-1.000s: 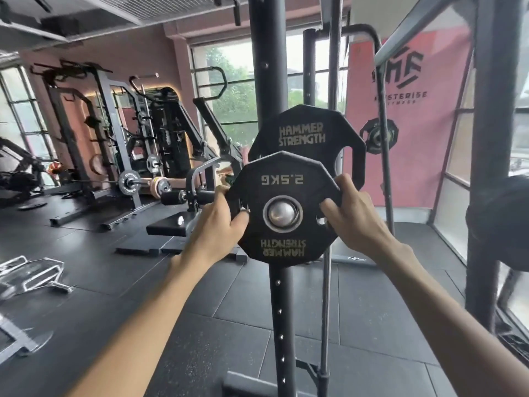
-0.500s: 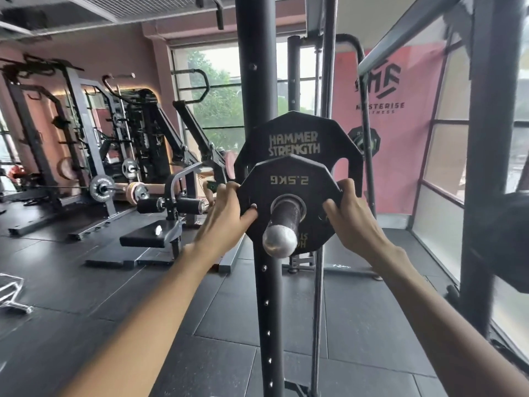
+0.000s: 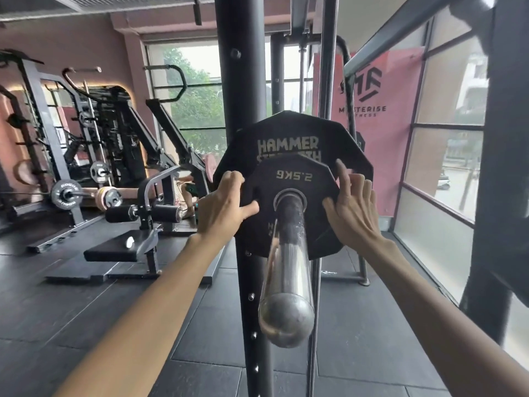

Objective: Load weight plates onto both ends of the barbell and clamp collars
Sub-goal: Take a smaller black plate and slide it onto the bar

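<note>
A chrome barbell sleeve [image 3: 287, 270] points toward me at centre. A small black 2.5 kg plate [image 3: 292, 179], its lettering upside down, sits far along the sleeve against a larger black Hammer Strength plate [image 3: 286, 133]. My left hand [image 3: 226, 206] grips the small plate's left edge, thumb on its face. My right hand [image 3: 353, 209] rests on its right side with the fingers spread and lifting off the face. No collar is in view.
A black rack upright [image 3: 243, 81] stands right behind the plates. A padded bench machine [image 3: 137, 224] and a loaded bar [image 3: 67, 194] stand on the left. More rack posts [image 3: 503, 167] and windows close in the right side. The floor is black rubber tile.
The small plate has slid from the sleeve's tip far down to the larger plate, so much more bare sleeve shows. My right fingers have loosened and spread.
</note>
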